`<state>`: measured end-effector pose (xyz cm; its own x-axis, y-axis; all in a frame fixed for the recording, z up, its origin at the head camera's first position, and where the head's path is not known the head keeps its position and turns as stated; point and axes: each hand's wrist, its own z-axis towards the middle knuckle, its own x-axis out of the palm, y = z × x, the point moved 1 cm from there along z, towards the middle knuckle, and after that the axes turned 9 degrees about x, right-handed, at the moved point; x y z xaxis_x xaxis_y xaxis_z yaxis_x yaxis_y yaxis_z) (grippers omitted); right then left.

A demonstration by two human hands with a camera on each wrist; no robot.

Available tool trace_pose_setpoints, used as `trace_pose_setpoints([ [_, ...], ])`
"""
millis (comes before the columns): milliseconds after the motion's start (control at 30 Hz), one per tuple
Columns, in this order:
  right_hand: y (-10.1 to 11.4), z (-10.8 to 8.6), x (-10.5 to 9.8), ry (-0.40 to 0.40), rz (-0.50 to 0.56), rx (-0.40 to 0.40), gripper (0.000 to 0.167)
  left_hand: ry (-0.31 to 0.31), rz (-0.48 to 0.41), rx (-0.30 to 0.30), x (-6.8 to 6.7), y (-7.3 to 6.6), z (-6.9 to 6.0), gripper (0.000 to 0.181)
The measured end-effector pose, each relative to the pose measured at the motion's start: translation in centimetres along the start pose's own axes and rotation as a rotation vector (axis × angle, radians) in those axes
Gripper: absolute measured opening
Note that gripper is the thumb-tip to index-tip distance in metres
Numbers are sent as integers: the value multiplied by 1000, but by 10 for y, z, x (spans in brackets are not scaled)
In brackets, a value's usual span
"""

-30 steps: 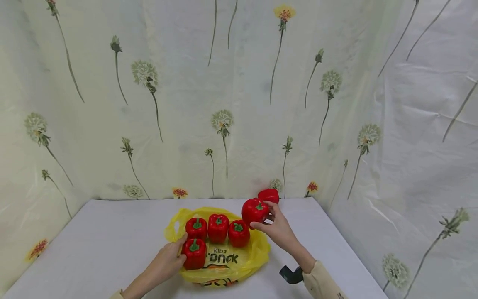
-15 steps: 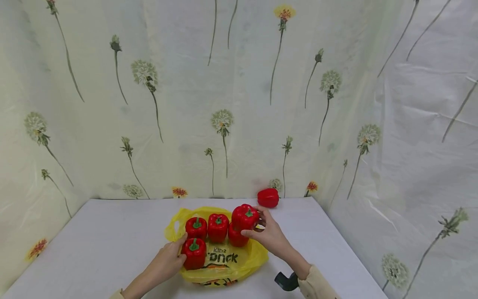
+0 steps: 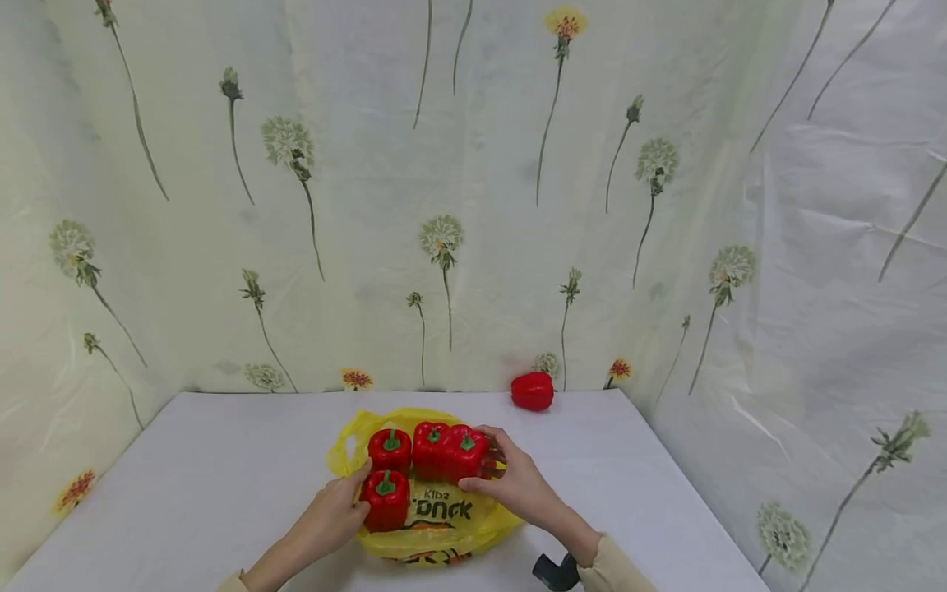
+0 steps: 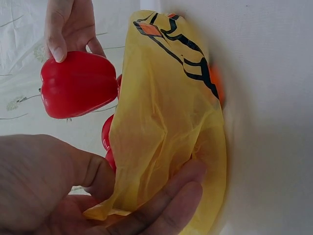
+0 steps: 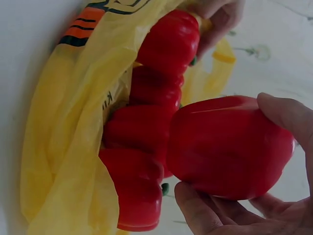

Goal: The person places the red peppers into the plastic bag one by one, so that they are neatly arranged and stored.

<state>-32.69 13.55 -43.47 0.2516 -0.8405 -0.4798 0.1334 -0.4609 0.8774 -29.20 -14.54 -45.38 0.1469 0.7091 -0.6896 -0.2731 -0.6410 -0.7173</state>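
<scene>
My left hand pinches the rim of a yellow plastic bag between thumb and fingers, at the bag's left side. The bag lies with its mouth spread, printed with dark lettering. Several red bell peppers with green stems sit in it, such as the front left bell pepper and the back left bell pepper. My right hand grips another red bell pepper between thumb and fingers, raised over the bag's right part. In the head view that held pepper hides one bagged pepper behind it.
A loose red bell pepper lies on its side by the back edge of the white table. Flower-printed curtains hang behind and beside the table. A dark curved piece shows at my right wrist.
My right hand has moved left and down with its bell pepper, from the bag's right rim to over the bagged peppers. The left hand has stayed at the bag's left side.
</scene>
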Motion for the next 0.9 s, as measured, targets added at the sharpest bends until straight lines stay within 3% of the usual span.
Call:
trace_pose_setpoints([
  [467, -4, -1, 15, 60, 23, -23, 69, -14, 7, -6, 1, 1, 0, 63],
  [900, -8, 3, 30, 105, -49, 12, 71, -14, -1, 13, -1, 0, -1, 63],
])
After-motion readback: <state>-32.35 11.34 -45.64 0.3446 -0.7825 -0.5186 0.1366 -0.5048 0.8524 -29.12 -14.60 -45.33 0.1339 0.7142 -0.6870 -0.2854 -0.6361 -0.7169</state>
